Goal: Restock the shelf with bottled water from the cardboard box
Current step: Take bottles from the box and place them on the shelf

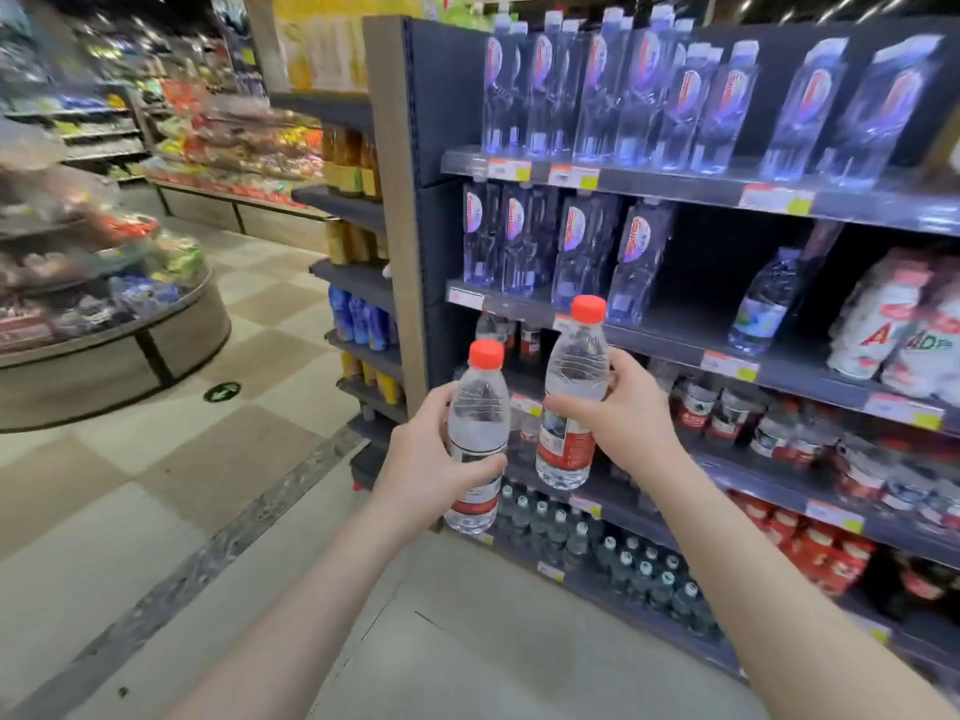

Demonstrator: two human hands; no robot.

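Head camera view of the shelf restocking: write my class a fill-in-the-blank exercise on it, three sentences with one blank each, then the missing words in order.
1. Each hand holds one water bottle with a ____ cap.
2. The bottle in the right hand is held ____ than the bottle in the left hand.
3. The two held bottles, left bottle and right bottle, stand ____, caps pointing up.

Missing words: red; higher; upright

The shelf [675, 335] stands to the right, a round display stand [114, 350] across the floor [208, 459] to the left. Two bottles [478, 439] are held upright side by side before the shelf.
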